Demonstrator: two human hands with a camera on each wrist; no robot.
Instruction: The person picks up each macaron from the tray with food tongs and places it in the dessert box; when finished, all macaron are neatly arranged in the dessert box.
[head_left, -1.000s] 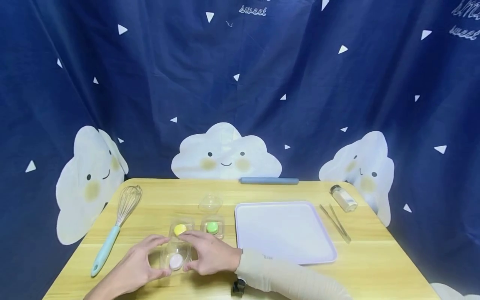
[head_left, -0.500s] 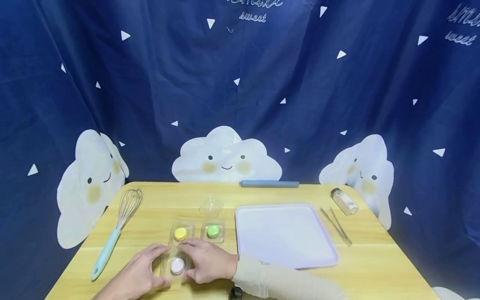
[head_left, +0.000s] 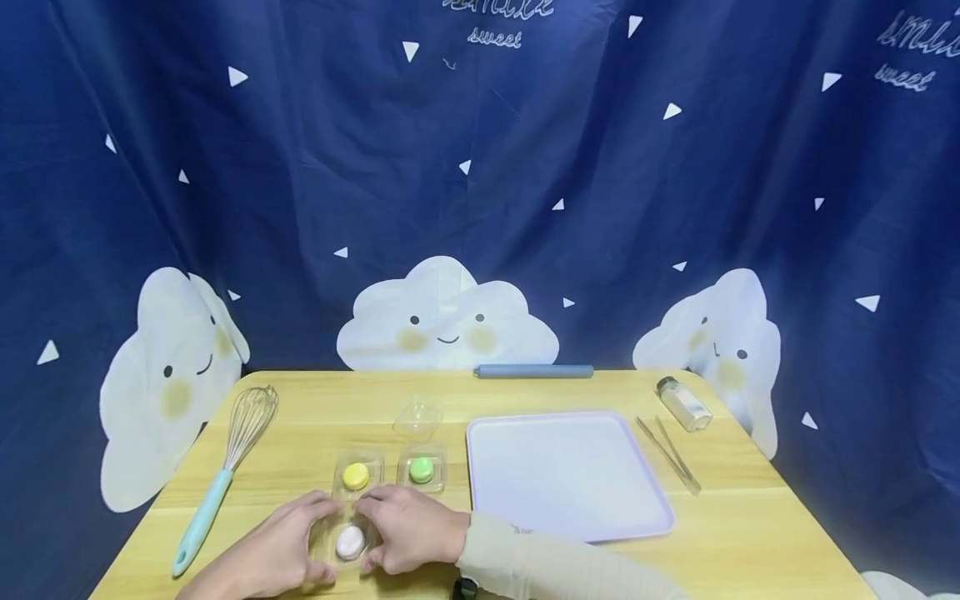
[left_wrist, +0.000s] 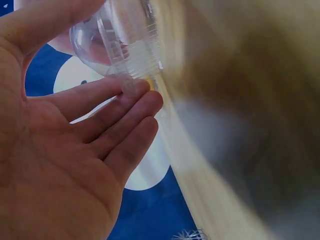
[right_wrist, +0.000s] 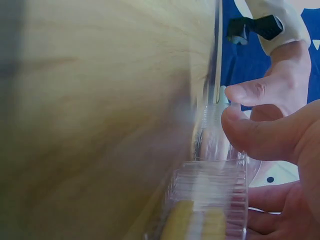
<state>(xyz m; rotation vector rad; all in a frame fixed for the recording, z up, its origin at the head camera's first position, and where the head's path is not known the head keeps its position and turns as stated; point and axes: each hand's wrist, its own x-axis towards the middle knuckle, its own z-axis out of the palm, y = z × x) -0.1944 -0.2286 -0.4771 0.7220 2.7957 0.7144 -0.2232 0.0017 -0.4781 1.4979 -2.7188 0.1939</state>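
A pale pink-white macaron (head_left: 350, 542) sits in a small clear plastic box (head_left: 347, 562) near the table's front edge. Over the box is a clear domed lid (left_wrist: 86, 44), which both hands hold from opposite sides. My left hand (head_left: 279, 540) has thumb and fingertips at the lid's left edge. On the right edge, my right hand (head_left: 412, 527) grips in the same way, its thumb (right_wrist: 250, 134) against the ribbed plastic. Whether the lid is fully seated cannot be told. Just behind, a yellow macaron (head_left: 356, 476) and a green macaron (head_left: 422, 470) sit in similar boxes.
A loose clear lid (head_left: 417, 418) lies behind the green macaron. A whisk (head_left: 225, 475) is at the left, a pale lilac tray (head_left: 570, 475) to the right. Beyond it are tweezers (head_left: 671, 457) and a shaker bottle (head_left: 684, 403); a blue-grey rod (head_left: 533, 372) lies along the back edge.
The domed lid has come down over the pale macaron's box between both hands. The hands keep nearly the same grip, and the head view has shifted slightly.
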